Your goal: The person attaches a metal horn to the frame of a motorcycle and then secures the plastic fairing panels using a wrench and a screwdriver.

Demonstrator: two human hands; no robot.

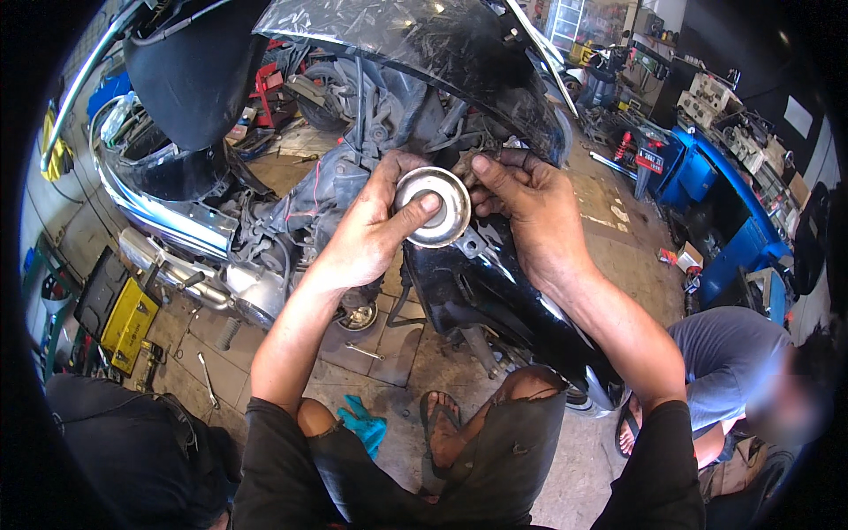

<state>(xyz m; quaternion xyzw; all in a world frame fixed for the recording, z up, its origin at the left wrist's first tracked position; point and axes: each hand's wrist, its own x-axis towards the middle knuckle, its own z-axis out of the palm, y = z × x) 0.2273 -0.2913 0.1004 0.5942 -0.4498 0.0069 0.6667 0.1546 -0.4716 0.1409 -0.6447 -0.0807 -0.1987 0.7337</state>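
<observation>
My left hand (375,216) grips a round, silver metal part (450,216) with a raised rim, its thumb pressed on the middle of the disc. A small lug with a hole juts from the part's lower right edge. Close beside it, my right hand (539,208) has thumb and fingers pinched together at a small, dark brown piece (465,168) whose kind I cannot make out. Both hands are raised in front of a partly dismantled scooter, above its glossy black body panel (468,287).
A silver exhaust (177,274) lies along the scooter's left side. On the floor are a yellow-and-black toolbox (124,331), a wrench (208,382), a smaller wrench (363,351) and a teal cloth (364,426). Another person (733,362) crouches at right. A blue cabinet (724,212) stands farther off.
</observation>
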